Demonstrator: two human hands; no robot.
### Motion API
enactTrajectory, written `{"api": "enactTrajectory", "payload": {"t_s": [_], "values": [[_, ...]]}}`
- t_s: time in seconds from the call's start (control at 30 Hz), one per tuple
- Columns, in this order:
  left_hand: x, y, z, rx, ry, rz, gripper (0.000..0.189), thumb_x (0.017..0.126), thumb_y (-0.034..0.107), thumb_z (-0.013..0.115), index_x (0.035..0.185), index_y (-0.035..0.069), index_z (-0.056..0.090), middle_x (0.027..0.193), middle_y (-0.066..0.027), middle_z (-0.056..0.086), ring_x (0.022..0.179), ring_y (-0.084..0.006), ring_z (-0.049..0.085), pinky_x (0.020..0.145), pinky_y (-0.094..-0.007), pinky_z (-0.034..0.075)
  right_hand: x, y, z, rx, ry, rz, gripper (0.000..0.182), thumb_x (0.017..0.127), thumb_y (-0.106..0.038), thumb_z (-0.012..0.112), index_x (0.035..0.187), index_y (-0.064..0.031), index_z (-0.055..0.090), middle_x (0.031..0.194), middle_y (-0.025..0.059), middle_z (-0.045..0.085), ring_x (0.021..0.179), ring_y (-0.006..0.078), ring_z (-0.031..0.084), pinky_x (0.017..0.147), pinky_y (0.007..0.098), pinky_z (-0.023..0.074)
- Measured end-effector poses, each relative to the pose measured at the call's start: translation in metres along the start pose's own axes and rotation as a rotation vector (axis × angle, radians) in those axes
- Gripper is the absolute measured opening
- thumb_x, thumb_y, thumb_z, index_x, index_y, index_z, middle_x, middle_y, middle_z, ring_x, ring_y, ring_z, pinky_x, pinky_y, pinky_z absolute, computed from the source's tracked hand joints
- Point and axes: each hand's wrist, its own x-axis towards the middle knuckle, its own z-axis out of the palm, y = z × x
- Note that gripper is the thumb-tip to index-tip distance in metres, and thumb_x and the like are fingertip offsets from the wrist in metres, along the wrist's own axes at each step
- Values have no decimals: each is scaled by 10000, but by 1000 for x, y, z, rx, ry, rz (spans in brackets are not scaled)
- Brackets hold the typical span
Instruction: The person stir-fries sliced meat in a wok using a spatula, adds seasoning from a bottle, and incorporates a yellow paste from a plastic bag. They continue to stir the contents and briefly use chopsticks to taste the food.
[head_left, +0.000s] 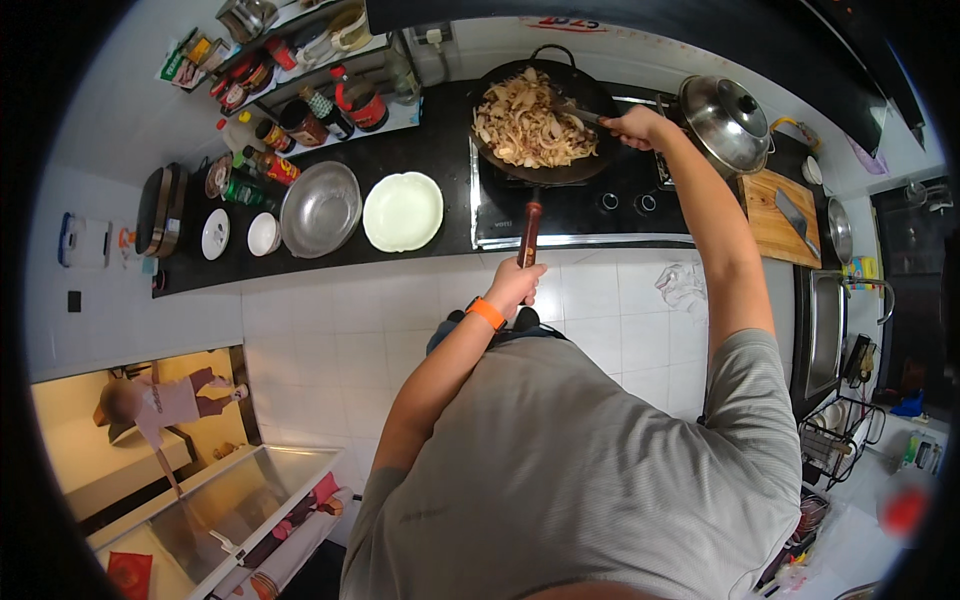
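Note:
A dark wok (609, 97) with a loop at its far rim sits over the gas hob (585, 217), full of sliced onion mixed with browned pieces (529, 120). My left hand (515, 286), an orange-banded watch at its wrist, is closed around the wok's reddish-brown handle (532, 217). My right hand (637, 127) grips the handle of a metal spatula (581, 114), whose blade end is partly hidden among the onions. On the counter left of the hob lie a pale green scalloped dish (403, 212) and a grey metal bowl (321, 210).
Right of the wok stands a lidded steel pot (724, 120), then a wooden board (772, 217) with a cleaver (796, 219). The sink (825, 334) is at the right. Bottles and jars fill the rack (352, 135) at left. Another person (172, 405) stands by the glass door.

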Motion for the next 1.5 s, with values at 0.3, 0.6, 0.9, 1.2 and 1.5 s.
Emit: {"api": "enactTrajectory", "payload": {"t_s": [0.3, 0.6, 0.9, 1.2, 1.5], "values": [[1, -7, -3, -42, -13, 5, 234, 891, 189, 695, 832, 86, 493, 678, -2, 489, 470, -86, 418, 422, -283, 363, -127, -11, 114, -1150, 776, -770, 135, 812, -111, 600, 795, -1, 676, 707, 124, 676, 619, 244, 696, 524, 348, 562], [2, -5, -3, -40, -12, -28, 228, 906, 172, 679, 858, 103, 467, 681, 12, 480, 468, -68, 392, 420, -267, 335, -132, 42, 171, -1145, 934, -820, 194, 813, -85, 603, 924, 66, 652, 640, 96, 609, 534, 192, 647, 420, 279, 499], [-1, -5, -1, -54, 6, -21, 205, 896, 167, 690, 868, 76, 507, 688, -1, 511, 473, -67, 408, 417, -261, 350, -171, 63, 176, -1184, 920, -738, 243, 801, -83, 632, 962, 97, 668, 633, 89, 611, 526, 170, 632, 431, 279, 503], [-1, -6, 0, -81, 36, -19, 204, 877, 157, 702, 843, 35, 542, 688, -27, 544, 471, -80, 444, 400, -270, 364, -212, 27, 57, -1057, 630, -662, 100, 838, -86, 580, 838, -31, 663, 763, 150, 698, 677, 302, 703, 600, 395, 567], [0, 2, 2, -10, 50, -66, 193, 876, 148, 699, 844, 50, 537, 699, -34, 549, 482, -72, 424, 427, -267, 364, -118, 32, 117, -966, 819, -549, 136, 836, -106, 574, 837, -32, 689, 782, 136, 695, 695, 310, 708, 632, 393, 587]]}}
